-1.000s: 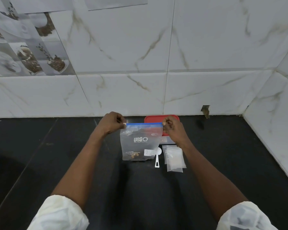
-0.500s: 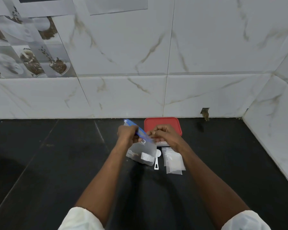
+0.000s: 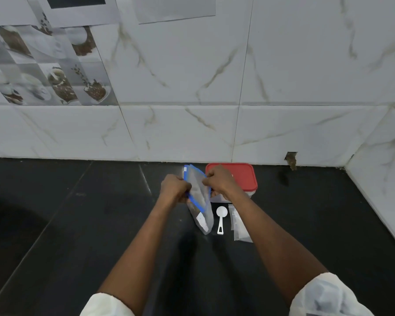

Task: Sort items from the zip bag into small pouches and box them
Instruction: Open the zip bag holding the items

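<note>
Frame centre: clear blue-sealed zip bag (image 3: 203, 216) left of white plastic scoop (image 3: 221, 218), clear small pouches (image 3: 237, 226) right of it, red-lidded plastic box (image 3: 242, 176) behind.

A black stone counter (image 3: 78, 224) spread beneath the fingers (image 3: 183, 187) and met a wall of white marble-veined tiles (image 3: 192, 87) just beyond them. High on that wall, well to the left of the fingers, sat tiles printed with cups and coffee beans (image 3: 55, 71). To the right of the fingers a small brown chipped hole (image 3: 291, 159) broke the foot of the wall, a dark smudge (image 3: 283, 179) lay on the counter under it, and a side wall (image 3: 385, 167) closed the corner farther right.
</note>
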Demonstrator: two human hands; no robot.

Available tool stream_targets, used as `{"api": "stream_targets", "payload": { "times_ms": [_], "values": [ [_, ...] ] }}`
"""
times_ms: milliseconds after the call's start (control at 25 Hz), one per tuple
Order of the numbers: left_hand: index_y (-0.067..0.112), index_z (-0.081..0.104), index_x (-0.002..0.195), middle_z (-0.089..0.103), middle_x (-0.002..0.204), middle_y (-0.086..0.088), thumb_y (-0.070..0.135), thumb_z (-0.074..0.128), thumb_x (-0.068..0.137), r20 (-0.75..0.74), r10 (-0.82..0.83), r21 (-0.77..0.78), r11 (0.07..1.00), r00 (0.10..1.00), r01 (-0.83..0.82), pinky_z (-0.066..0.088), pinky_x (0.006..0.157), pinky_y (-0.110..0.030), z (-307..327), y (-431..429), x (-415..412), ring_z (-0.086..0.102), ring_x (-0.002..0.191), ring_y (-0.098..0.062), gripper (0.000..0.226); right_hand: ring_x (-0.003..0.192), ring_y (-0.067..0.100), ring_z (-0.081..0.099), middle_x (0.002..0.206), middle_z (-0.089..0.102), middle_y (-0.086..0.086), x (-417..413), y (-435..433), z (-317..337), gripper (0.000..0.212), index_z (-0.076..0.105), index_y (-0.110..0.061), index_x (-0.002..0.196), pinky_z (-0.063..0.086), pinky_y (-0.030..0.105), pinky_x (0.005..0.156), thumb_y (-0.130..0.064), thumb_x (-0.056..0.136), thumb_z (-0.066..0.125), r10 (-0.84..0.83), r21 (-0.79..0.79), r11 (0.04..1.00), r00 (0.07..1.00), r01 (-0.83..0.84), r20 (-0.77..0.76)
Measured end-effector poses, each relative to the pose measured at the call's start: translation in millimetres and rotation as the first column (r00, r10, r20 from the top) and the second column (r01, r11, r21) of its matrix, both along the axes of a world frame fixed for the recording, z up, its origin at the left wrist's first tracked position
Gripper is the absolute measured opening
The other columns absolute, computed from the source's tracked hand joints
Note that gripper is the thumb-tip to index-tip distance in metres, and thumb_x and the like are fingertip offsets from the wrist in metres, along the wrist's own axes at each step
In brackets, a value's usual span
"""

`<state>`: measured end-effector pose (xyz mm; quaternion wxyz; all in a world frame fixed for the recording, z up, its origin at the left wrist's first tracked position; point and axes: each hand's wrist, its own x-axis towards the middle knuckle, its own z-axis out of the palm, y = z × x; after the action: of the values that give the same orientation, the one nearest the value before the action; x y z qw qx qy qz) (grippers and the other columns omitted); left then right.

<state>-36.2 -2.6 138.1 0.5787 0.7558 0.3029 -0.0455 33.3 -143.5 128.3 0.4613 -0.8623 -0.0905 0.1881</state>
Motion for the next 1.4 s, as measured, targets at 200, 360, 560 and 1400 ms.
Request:
{"api": "stream_targets", "payload": {
  "times_ms": [200,360,560,1400],
  "values": [
    [0.000,0.065,0.070,0.071,0.074,-0.022,-0.006,0.057,0.079,-0.001,0.198,0.087,0.977,0.980,-0.197,0.060,0.052,-0.036,-6.9,7.3,10.6,0.067,0.053,-0.026,0.014,0.059,0.029,0.070,0.077,0.068,0.018,8.1,-3.3,-4.5,0.016,0.064,0.001,0.090,0.057,0.032,0.050,0.006,0.086,0.050,-0.156,-0.080,0.985,0.988,0.156,0.005],
    [-0.011,0.055,0.089,0.065,0.074,-0.023,-0.018,0.038,0.096,-0.103,0.234,-0.425,0.869,0.967,-0.255,0.063,0.063,-0.037,-16.9,10.2,13.9,0.068,0.065,-0.032,0.020,0.066,0.031,0.061,0.078,0.061,0.021,5.0,-10.6,-7.0,0.014,0.057,0.007,0.096,0.056,0.047,0.075,0.013,0.095,0.045,-0.252,0.245,0.868,0.810,0.431,-0.530],
    [-0.011,0.052,0.089,0.057,0.089,-0.023,-0.006,0.028,0.106,-0.270,0.268,-0.658,0.650,0.925,-0.381,0.056,0.043,-0.042,-34.2,9.2,5.8,0.057,0.078,-0.031,0.030,0.074,0.024,0.061,0.074,0.058,0.014,-3.8,-16.4,-24.9,0.032,0.054,0.005,0.086,0.058,0.033,0.072,0.008,0.102,0.027,-0.165,0.294,0.777,0.630,0.557,-0.759],
    [0.002,0.067,0.088,0.071,0.076,-0.013,0.063,0.050,0.095,-0.124,0.108,-0.394,0.907,0.986,-0.149,0.058,0.065,-0.039,-56.5,1.0,13.0,0.068,0.066,-0.027,0.064,0.046,0.015,0.052,0.053,0.055,0.003,-10.4,-13.3,-33.3,0.026,0.060,-0.012,0.069,0.050,0.030,0.059,-0.003,0.090,0.047,-0.149,0.294,0.880,0.804,0.373,-0.575]
  ]
}}
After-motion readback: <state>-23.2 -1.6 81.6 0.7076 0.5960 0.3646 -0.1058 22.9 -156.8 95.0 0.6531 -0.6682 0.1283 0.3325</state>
